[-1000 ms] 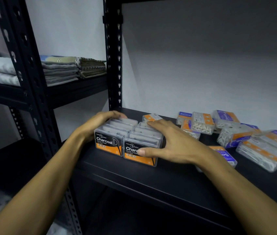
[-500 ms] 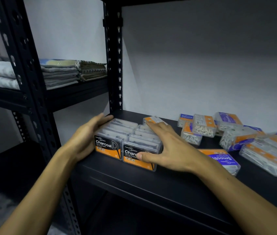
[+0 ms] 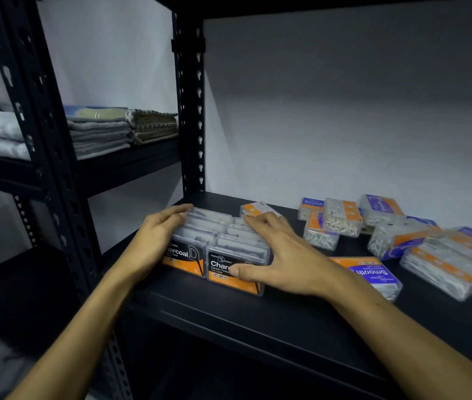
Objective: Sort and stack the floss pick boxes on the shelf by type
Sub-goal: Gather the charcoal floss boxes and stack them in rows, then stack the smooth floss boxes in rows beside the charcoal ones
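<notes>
I see a matte black shelf with black perforated posts against a pale grey-white wall. Charcoal boxes: clear lids, black labels, white lettering, orange strip along the bottom. Smooth box: purple label, white text, orange band. Round box: blue-purple label, white text. Loose clear boxes show white picks with orange and purple label patches. Folded towels on the neighbouring shelf: greys, one blue-and-cream, one olive-tan with a dark patterned edge.
</notes>
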A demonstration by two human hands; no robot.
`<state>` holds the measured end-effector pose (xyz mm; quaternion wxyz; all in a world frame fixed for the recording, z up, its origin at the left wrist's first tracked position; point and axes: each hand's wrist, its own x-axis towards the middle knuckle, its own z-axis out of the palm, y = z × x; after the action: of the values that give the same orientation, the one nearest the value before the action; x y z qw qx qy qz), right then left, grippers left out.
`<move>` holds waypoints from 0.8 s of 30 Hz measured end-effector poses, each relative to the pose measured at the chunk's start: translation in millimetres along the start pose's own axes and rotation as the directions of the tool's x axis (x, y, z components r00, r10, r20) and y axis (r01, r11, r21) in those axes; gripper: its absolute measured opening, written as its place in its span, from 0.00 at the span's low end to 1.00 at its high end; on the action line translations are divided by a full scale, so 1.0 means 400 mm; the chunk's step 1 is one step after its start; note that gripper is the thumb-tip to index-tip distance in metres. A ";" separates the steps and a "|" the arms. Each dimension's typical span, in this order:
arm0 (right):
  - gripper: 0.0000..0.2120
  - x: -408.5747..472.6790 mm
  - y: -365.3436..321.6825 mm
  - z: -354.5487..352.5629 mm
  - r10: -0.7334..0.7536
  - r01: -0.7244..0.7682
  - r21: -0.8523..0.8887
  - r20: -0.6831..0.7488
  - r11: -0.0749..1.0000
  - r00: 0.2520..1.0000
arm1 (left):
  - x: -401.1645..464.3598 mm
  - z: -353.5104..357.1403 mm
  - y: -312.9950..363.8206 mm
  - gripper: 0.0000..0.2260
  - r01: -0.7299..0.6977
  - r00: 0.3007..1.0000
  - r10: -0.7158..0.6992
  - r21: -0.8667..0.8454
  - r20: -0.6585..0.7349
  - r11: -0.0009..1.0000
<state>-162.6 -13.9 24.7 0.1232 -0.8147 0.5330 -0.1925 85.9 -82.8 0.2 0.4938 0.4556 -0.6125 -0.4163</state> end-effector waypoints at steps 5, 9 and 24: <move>0.51 -0.015 -0.005 -0.011 -0.004 0.003 -0.044 -0.007 0.999 1.000 | -0.002 -0.003 0.000 0.14 -0.008 0.999 0.008 -0.002 -0.034 1.000; 0.43 -0.058 0.006 -0.063 0.000 0.049 0.283 -0.171 0.958 0.985 | -0.002 -0.004 0.013 0.16 0.006 0.992 -0.041 -0.288 -0.119 0.958; 0.32 -0.399 0.215 -0.079 0.273 -0.304 -0.049 -0.319 0.952 0.908 | -0.024 0.185 0.262 0.06 -0.377 0.905 0.425 0.461 0.000 0.803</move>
<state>-304.3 97.8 -10.9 0.0259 -0.6918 0.6689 -0.2707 -1.3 -43.9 86.6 0.4822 0.4385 -0.7481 -0.1249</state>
